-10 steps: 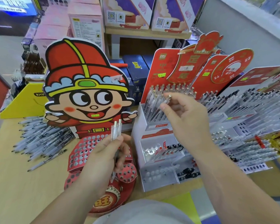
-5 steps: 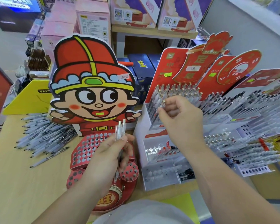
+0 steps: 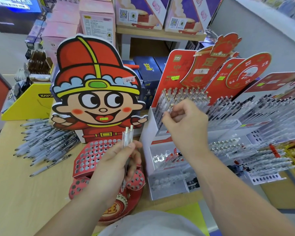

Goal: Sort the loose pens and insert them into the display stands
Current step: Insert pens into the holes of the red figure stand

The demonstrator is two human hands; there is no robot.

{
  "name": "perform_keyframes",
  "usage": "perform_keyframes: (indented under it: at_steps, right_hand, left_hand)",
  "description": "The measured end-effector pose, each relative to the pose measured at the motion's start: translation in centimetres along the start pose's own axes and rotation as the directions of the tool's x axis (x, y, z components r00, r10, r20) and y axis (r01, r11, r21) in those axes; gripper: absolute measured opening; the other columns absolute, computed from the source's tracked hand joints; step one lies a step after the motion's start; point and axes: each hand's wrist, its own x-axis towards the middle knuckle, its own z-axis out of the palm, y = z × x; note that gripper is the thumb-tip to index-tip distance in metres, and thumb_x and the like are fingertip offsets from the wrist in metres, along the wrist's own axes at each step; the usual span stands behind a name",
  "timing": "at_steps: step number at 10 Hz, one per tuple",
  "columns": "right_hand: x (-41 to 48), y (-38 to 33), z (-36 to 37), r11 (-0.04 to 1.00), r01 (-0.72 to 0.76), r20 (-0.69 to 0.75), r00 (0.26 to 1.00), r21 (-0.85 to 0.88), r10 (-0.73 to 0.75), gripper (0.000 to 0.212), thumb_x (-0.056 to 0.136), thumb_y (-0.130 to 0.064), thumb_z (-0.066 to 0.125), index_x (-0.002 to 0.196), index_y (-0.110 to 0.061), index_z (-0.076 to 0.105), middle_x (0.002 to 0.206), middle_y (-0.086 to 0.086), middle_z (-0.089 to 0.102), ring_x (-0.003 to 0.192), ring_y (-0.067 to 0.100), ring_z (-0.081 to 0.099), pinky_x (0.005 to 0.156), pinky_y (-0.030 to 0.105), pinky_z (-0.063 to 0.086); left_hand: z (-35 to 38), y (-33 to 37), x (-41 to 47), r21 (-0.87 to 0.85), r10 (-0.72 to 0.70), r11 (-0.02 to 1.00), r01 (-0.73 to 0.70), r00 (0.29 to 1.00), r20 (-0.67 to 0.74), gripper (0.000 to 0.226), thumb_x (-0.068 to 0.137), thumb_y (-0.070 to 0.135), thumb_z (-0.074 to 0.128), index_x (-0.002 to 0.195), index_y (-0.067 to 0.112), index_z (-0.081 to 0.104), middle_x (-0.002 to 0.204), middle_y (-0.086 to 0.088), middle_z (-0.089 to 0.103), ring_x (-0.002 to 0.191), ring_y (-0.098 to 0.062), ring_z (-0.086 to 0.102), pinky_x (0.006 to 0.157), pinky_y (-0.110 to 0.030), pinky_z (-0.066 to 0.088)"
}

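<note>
At the front row of the red-backed stand [image 3: 170, 68], the right fingers [image 3: 176, 114] are curling together and pinching a clear pen [image 3: 169, 107], with the right hand [image 3: 186, 123] arching over the rows. Left fingers [image 3: 133, 145] are clamping a pen bundle [image 3: 127, 136] upright, the left hand [image 3: 109, 166] hovering before the cartoon stand [image 3: 95, 92]. Loose pens [image 3: 44, 143] are lying heaped on the bench [image 3: 24, 193]. Compared with one second earlier, the right hand is sitting lower, its fingers more tightly curled.

Pink boxes [image 3: 63, 29] are stacked behind the wooden table [image 3: 15, 193]. Dark blue boxes [image 3: 148, 70] sit under a shelf [image 3: 160, 34] holding purple cartons [image 3: 140, 12].
</note>
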Motion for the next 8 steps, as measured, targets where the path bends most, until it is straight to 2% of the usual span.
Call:
perform_keyframes:
  at_steps: [1, 2, 3, 4, 5, 6, 7, 8]
  right_hand:
    - [-0.1, 0.1, -0.2, 0.999, -0.021, 0.015, 1.000, 0.025, 0.020, 0.017, 0.084, -0.018, 0.079, 0.079, -0.017, 0.063, 0.068, -0.014, 0.064, 0.066, 0.003, 0.063, 0.064, 0.022, 0.053]
    - [-0.3, -0.1, -1.5, 0.997, -0.058, 0.038, 0.998, 0.059, 0.056, 0.019, 0.081, -0.029, 0.083, 0.081, -0.021, 0.067, 0.070, -0.014, 0.065, 0.068, 0.001, 0.063, 0.062, 0.013, 0.051]
    - [-0.7, -0.5, -3.3, 0.997, -0.028, 0.057, 0.998, 0.069, 0.024, 0.015, 0.082, -0.033, 0.082, 0.079, -0.025, 0.069, 0.068, -0.013, 0.066, 0.068, 0.004, 0.064, 0.060, 0.014, 0.050]
    - [-1.6, -0.8, -4.3, 0.959, -0.125, 0.252, 0.966, 0.254, 0.059, 0.005, 0.084, -0.026, 0.079, 0.085, -0.027, 0.074, 0.076, -0.007, 0.071, 0.072, 0.013, 0.068, 0.065, 0.030, 0.059]
    - [-2.3, -0.7, -4.8, 0.897, -0.249, 0.456, 0.888, 0.365, 0.061, 0.013, 0.084, -0.020, 0.080, 0.096, -0.018, 0.076, 0.080, 0.001, 0.074, 0.073, 0.018, 0.069, 0.063, 0.032, 0.058]
    - [-2.8, -0.1, -5.1, 0.800, -0.325, 0.515, 0.857, 0.505, 0.023, 0.003, 0.087, -0.006, 0.075, 0.090, -0.005, 0.075, 0.067, 0.015, 0.068, 0.059, 0.020, 0.061, 0.060, 0.029, 0.050]
    - [-2.9, 0.8, -5.7, 0.740, -0.369, 0.514, 0.857, 0.562, 0.037, 0.004, 0.085, -0.003, 0.076, 0.086, -0.007, 0.076, 0.069, 0.011, 0.069, 0.061, 0.019, 0.061, 0.061, 0.029, 0.050]
    - [-2.6, 1.9, -6.4, 0.710, -0.398, 0.514, 0.856, 0.581, 0.059, 0.005, 0.085, -0.004, 0.074, 0.087, -0.007, 0.076, 0.077, 0.016, 0.071, 0.068, 0.020, 0.063, 0.066, 0.030, 0.054]
  left_hand:
    - [0.1, -0.1, 0.0, -0.020, -0.025, 0.999, 0.025, 1.000, 0.014, 0.043, 0.086, 0.042, 0.068, 0.099, 0.001, 0.067, 0.076, -0.015, 0.058, 0.048, -0.015, 0.046, 0.045, -0.027, 0.038]
    - [0.7, 0.2, 0.8, -0.104, -0.055, 0.993, 0.064, 0.995, 0.080, 0.037, 0.092, 0.042, 0.059, 0.098, 0.008, 0.072, 0.065, -0.015, 0.051, 0.038, -0.017, 0.038, 0.038, -0.026, 0.032]
    - [1.9, 1.2, 1.6, -0.188, -0.135, 0.968, 0.167, 0.976, 0.170, 0.054, 0.084, 0.048, 0.044, 0.094, -0.001, 0.063, 0.052, -0.011, 0.041, 0.030, -0.016, 0.032, 0.035, -0.020, 0.031]
    - [2.9, 1.1, 1.9, -0.147, -0.149, 0.971, 0.189, 0.958, 0.246, 0.055, 0.082, 0.052, 0.047, 0.090, 0.001, 0.065, 0.051, -0.009, 0.040, 0.029, -0.016, 0.032, 0.034, -0.020, 0.031]
    - [3.7, 0.6, 1.6, -0.054, -0.139, 0.985, 0.163, 0.942, 0.305, 0.049, 0.086, 0.055, 0.054, 0.086, 0.009, 0.073, 0.053, -0.011, 0.042, 0.033, -0.017, 0.033, 0.037, -0.025, 0.031]
    - [4.6, 0.5, 1.2, 0.047, -0.103, 0.994, 0.094, 0.953, 0.286, 0.065, 0.088, 0.058, 0.052, 0.095, -0.005, 0.065, 0.059, -0.022, 0.041, 0.038, -0.021, 0.033, 0.042, -0.035, 0.025]
    - [5.5, 0.6, 0.9, 0.074, -0.084, 0.995, 0.065, 0.951, 0.299, 0.083, 0.086, 0.064, 0.052, 0.099, -0.018, 0.047, 0.070, -0.030, 0.040, 0.042, -0.018, 0.038, 0.045, -0.038, 0.025]
    - [6.5, 1.1, 0.9, 0.197, -0.090, 0.980, 0.027, 0.944, 0.318, 0.071, 0.091, 0.059, 0.046, 0.102, -0.010, 0.054, 0.068, -0.019, 0.054, 0.045, -0.015, 0.051, 0.044, -0.028, 0.041]
